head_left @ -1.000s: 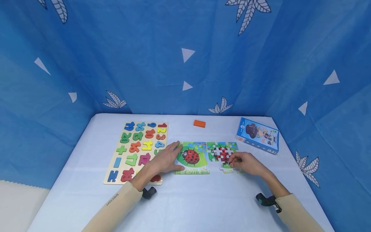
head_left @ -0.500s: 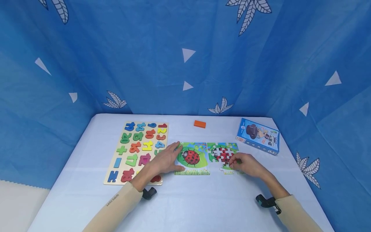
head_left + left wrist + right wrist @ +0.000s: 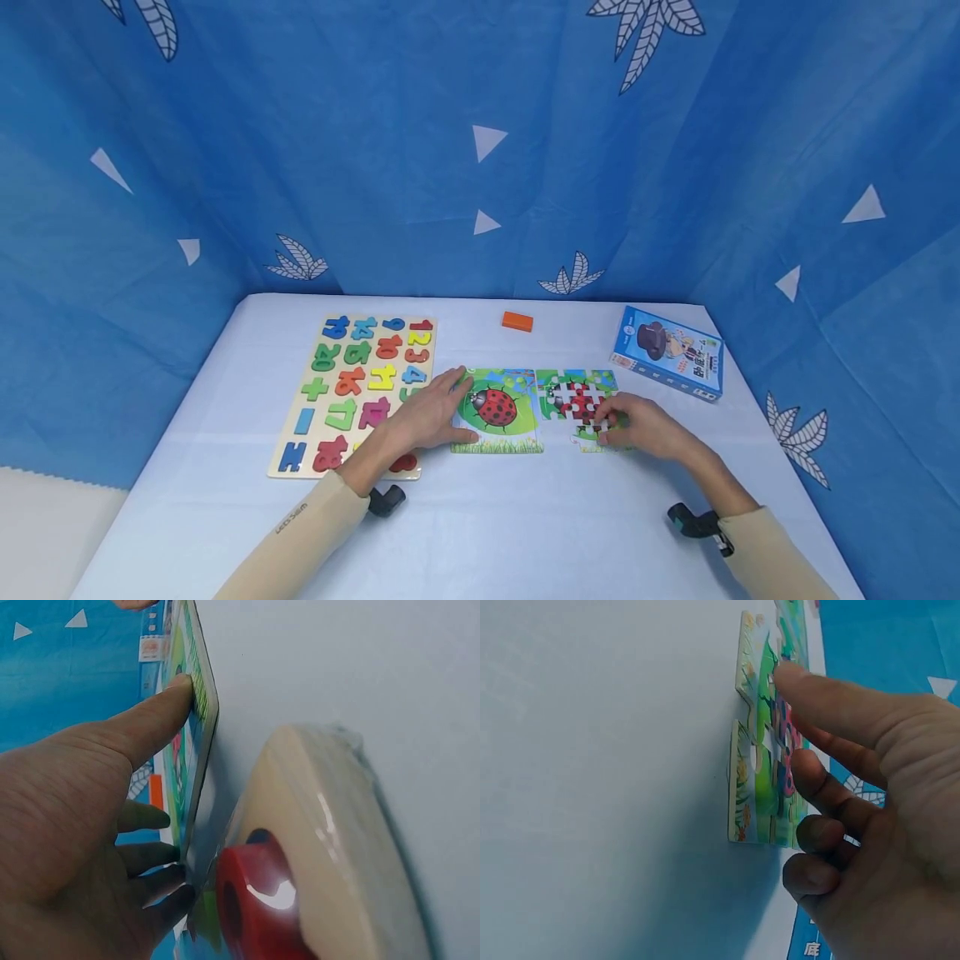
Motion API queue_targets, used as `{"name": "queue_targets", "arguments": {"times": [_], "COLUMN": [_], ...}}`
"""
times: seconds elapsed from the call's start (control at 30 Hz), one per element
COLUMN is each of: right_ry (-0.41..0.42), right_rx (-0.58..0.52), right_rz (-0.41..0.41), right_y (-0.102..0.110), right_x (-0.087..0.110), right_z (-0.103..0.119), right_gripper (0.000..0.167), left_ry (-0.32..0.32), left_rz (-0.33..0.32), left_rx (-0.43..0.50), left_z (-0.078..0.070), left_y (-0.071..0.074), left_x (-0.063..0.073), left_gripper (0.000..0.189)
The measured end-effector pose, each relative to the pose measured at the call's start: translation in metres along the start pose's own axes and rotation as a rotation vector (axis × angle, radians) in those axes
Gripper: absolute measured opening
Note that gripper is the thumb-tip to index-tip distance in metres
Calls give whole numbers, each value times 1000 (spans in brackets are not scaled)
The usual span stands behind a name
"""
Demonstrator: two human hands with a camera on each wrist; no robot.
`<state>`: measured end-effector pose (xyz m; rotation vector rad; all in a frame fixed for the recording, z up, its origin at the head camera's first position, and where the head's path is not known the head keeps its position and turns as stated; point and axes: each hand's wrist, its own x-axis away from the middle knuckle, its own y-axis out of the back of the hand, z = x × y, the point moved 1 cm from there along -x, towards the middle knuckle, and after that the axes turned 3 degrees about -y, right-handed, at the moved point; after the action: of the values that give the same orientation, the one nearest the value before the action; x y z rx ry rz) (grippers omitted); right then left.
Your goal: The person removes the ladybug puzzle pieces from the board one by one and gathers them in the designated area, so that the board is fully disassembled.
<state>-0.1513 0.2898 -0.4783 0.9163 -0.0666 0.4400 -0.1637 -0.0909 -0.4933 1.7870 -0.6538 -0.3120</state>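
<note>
My left hand (image 3: 427,414) lies at the left edge of the ladybug picture card (image 3: 502,410), fingers spread. In the left wrist view its thumb (image 3: 161,712) touches the card near the printed grass. My right hand (image 3: 647,425) is over the lower right of the ladybug jigsaw puzzle (image 3: 552,408), just right of the card. Its thumb (image 3: 817,690) and forefinger stand apart and touch the pieces, with no piece seen lifted between them. The remaining fingers are bent. In the right wrist view grass-printed pieces (image 3: 740,787) form the puzzle's near edge; the hand hides part of it.
A wooden number board (image 3: 322,417) with colourful numerals lies under and left of the left forearm. An orange block (image 3: 517,322) sits towards the back of the white table (image 3: 480,533). At the right rear lies a blue game box (image 3: 667,350). Blue cloth (image 3: 375,167) surrounds the table.
The right thumb and forefinger, pinched together over the puzzle a second ago, have spread apart, and the thumb has come slightly nearer the front edge. The left hand keeps its place.
</note>
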Motion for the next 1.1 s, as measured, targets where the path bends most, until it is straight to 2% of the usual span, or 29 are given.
{"name": "queue_targets", "arguments": {"times": [0.13,0.37,1.1], "right_ry": [-3,-19,-23], "right_rx": [56,116,133], "right_rz": [30,12,21], "right_y": [-3,-6,-7], "right_x": [1,-1,-2], "right_z": [3,1,3], "right_gripper": [31,32,32], "left_ry": [-4,-10,-13], "left_rz": [-4,-10,-12], "left_rx": [3,5,9], "left_z": [0,0,1], "left_y": [1,1,0], "left_x": [0,0,2], "left_gripper": [101,100,99]}}
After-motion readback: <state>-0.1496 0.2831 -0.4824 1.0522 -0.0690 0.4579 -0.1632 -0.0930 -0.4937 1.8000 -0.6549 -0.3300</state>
